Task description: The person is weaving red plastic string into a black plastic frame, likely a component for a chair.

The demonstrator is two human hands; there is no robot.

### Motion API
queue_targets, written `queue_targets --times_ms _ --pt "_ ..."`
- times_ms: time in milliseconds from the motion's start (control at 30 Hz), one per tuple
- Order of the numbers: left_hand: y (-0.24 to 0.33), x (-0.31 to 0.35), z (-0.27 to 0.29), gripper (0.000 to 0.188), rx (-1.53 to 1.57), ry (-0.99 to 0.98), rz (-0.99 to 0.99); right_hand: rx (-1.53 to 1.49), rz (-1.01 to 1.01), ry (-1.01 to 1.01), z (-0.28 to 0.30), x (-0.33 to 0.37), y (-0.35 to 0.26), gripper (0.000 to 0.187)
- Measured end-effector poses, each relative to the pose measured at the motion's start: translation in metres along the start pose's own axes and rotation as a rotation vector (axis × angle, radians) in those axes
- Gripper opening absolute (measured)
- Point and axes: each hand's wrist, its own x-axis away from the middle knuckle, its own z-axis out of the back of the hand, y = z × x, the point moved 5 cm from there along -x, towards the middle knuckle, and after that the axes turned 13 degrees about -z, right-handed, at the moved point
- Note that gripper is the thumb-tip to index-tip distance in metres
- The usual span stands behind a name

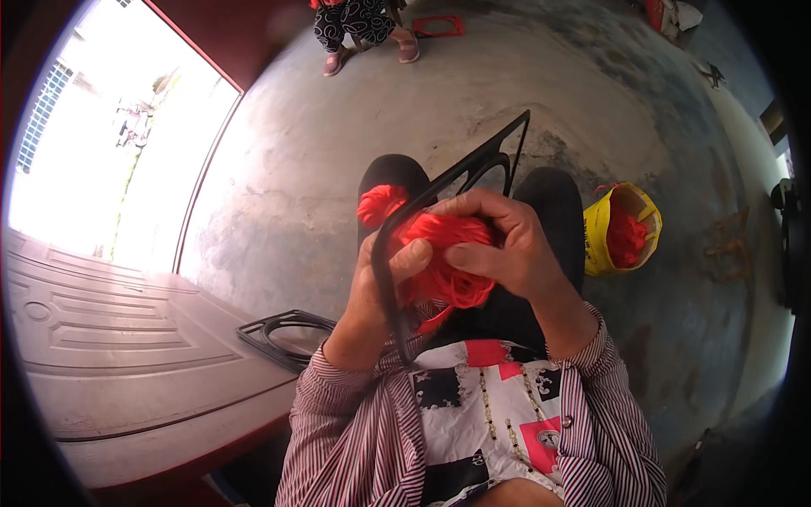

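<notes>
A bundle of looped red cord (448,283) is held over my lap between both hands. My left hand (372,283) is closed on its left side, with the thumb pressed on the strands. From the other side, my right hand (515,241) grips the same bundle, its thumb pointing left across the loops. A black frame (477,160) with a curved inner part slants over my knees, and its bent side passes in front of my left hand. Another red clump (380,204) shows beyond the frame at my left knee; whether it joins the bundle is hidden.
A yellow container (596,241) with red cord (627,239) inside stands right of my knee. Another black frame (287,325) lies at my left by a pale panelled door (110,338). Ahead, a person's shoes (409,51) and a red frame (439,26) are on the floor.
</notes>
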Motion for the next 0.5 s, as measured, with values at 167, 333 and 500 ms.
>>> queue_targets --times_ms 167,333,500 --pt "-0.006 0.009 -0.011 0.039 0.809 -0.006 0.082 -0.827 -0.252 -0.063 0.015 -0.007 0.077 0.028" --pt "-0.010 0.012 -0.028 0.044 0.848 0.003 0.131 -0.986 -0.255 -0.407 -0.014 -0.011 0.044 0.035" --pt "0.000 0.006 -0.012 0.076 0.395 0.092 0.147 -0.829 -0.106 0.066 0.040 -0.007 0.085 0.031"
